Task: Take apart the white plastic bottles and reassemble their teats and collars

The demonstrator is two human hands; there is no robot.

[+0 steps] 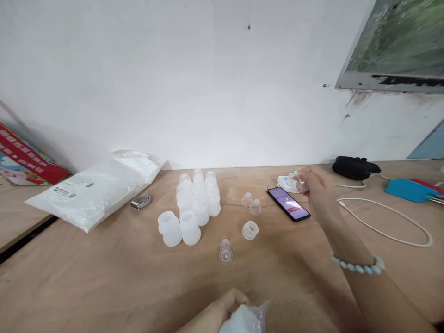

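Observation:
At the bottom edge my left hand (222, 311) is closed around a white bottle in a clear plastic bag (245, 320), partly cut off by the frame. My right hand (317, 189) reaches to the far right and pinches a clear dome cap (299, 182) above a white and blue packet (283, 180). Two more dome caps (255, 207) sit left of the phone. Nearer to me are white screw rings (250, 230) and a clear nipple (225, 252) lying on the table. Two uncapped white bottles (190, 229) stand before several white bottles with clear caps (200, 203).
A lit phone (289, 204) lies beside my right hand. Further right are a black case (356, 168), a white cable (388, 225) and a blue item (409, 190). On the left rest a white plastic mailer (100, 189), a watch (140, 201) and a red box (27, 162). A wall borders the wooden table (114, 277).

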